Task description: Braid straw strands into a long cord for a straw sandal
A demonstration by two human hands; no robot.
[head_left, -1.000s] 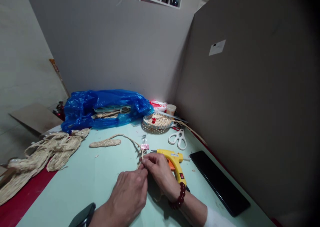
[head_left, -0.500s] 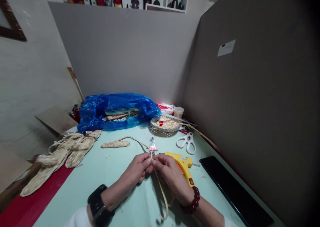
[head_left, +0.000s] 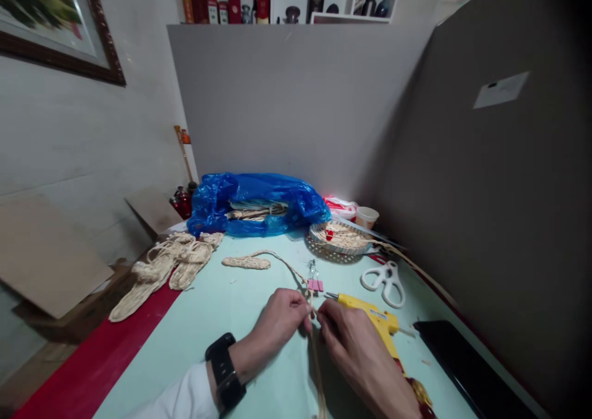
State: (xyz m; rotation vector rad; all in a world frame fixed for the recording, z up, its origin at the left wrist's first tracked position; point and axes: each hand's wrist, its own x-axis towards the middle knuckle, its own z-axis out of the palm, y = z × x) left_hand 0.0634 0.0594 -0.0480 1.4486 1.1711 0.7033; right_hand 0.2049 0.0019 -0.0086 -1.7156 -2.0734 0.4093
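Note:
My left hand [head_left: 282, 317] and my right hand [head_left: 356, 351] meet at the middle of the pale green table [head_left: 208, 320], both pinched on a flat straw strand [head_left: 317, 370] that runs down toward me. The strand joins a braided straw cord [head_left: 287, 264] held by a small pink binder clip [head_left: 315, 283] just beyond my fingers. The cord leads back to a small woven straw sole [head_left: 246, 262]. A black watch is on my left wrist. A yellow glue gun [head_left: 372, 320] lies right beside my right hand.
White scissors [head_left: 383, 278] and a round woven basket [head_left: 340, 239] lie at the right rear. A blue plastic bag [head_left: 254, 202] of straw sits at the back. Straw sandals [head_left: 171, 265] lie on the left by the red edge. A black phone [head_left: 467, 370] lies at right.
The view has swung left and up, so everything sits further right in frame. My hands stay together on the strand, and the loose end now trails straight toward me.

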